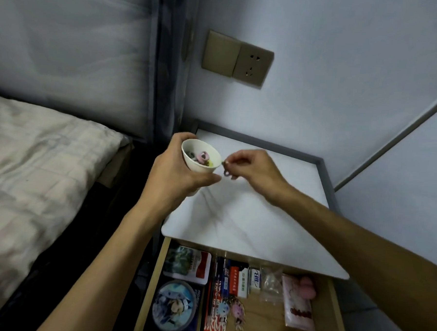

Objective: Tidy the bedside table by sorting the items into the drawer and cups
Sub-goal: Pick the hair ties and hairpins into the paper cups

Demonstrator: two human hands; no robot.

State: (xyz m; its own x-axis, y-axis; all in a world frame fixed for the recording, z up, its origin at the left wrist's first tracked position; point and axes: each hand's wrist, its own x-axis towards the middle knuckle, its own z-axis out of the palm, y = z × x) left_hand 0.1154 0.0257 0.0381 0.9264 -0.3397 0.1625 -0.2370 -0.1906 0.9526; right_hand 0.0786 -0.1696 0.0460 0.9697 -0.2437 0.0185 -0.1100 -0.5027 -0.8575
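A person's left hand (176, 178) grips a smooth white paper cup (200, 162), tilted over the left edge of the matte white bedside table (255, 218), with small pastel trinkets inside. The right hand (255, 169) pinches a tiny dark ring-shaped item (226, 173) just beside the rim. Sorting into the cup seems under way, and the item likely needs lifting over the rim and releasing, while the wooden drawer (265, 317) stands open below.

Illegible print on packets (234, 280) in drawer (262, 319)
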